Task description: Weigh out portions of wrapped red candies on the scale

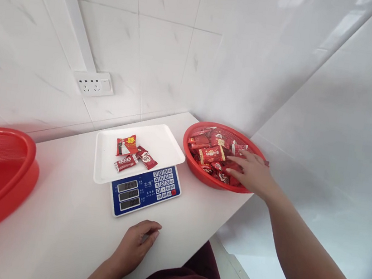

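Now — right hand (253, 172) over the red basket (201, 177), grip spread wide | gold-ended packet (212, 154) lies inside, just left of those fingers, long axis running sideways | right hand nearer — left hand (134, 245) relaxed, nothing visibly held, beside the scale (147, 189), well apart

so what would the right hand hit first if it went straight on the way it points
Probably the gold-edged red packet, in the basket beside the scale; the right hand is over that basket, but depth and contact are unclear.
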Tool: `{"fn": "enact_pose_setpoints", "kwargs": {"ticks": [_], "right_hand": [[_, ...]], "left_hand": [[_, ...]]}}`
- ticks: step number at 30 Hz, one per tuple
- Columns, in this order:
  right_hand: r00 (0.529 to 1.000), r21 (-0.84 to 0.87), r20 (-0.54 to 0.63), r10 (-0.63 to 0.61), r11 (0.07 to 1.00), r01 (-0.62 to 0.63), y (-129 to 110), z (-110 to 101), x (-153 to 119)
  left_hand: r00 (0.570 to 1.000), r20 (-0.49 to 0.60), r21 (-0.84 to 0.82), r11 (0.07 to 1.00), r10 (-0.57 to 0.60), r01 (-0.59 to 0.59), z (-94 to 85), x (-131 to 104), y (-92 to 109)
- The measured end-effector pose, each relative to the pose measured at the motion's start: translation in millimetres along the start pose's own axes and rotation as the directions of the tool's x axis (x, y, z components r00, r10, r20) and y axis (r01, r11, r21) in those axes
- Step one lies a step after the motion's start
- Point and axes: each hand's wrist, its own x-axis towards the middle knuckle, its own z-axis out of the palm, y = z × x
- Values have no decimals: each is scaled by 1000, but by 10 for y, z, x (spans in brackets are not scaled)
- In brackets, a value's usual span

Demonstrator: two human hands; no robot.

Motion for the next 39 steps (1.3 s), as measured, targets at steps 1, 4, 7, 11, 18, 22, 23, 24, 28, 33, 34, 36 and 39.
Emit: {"fn": "enact_pose_setpoints", "kwargs": {"ticks": [1, 4, 7, 11, 18, 22, 23, 24, 28, 33, 34, 36, 39], "right_hand": [[999, -66, 18, -35, 997, 36, -74, 36, 13], [994, -171, 79, -80, 981, 92, -297, 172, 86], [996, -214, 70, -54, 974, 68, -422, 271, 180], [998, -93, 67, 17, 996, -11, -408, 244, 253], [964, 196, 175, -202, 966, 167, -420, 159, 223], [918, 116, 190, -348, 937, 331, -416, 296, 247], [923, 99, 165, -348, 937, 335, -393, 334, 263], [928, 94, 138, -346, 937, 336, -365, 367, 283], [930, 177, -39, -365, 914, 366, -318, 368, 352], [908, 301, -203, -366, 859, 413, -814, 123, 277], [903, 342, -183, -389, 836, 429, -984, 95, 256], [883, 418, -125, -452, 783, 461, -1341, 98, 235], [842, 503, -137, -521, 696, 513, -1821, 218, 271]], "left_hand": [[1000, 2, -1, 1000, 0, 0, 0, -1, 4], [1000, 5, -5, 1000, -3, 3, 4, -8, 10], [1000, 5, -4, 1000, -7, 7, 8, -13, 7], [1000, 12, -7, 1000, -1, 1, 6, -10, 0], [1000, 16, -26, 1000, 2, -2, -2, -14, 10], [1000, 16, -39, 999, -27, 28, 2, -28, 34], [999, 13, -41, 999, -34, 34, 4, -32, 39], [999, 11, -41, 998, -37, 37, 5, -35, 43], [999, 0, -29, 999, -33, 33, 5, -43, 50], [999, 14, -29, 999, -39, 40, 8, -56, 46], [999, 17, -28, 999, -39, 39, 9, -58, 44], [999, 21, -27, 999, -34, 34, 10, -60, 39], [999, 22, -16, 1000, -24, 24, 8, -62, 38]]}}
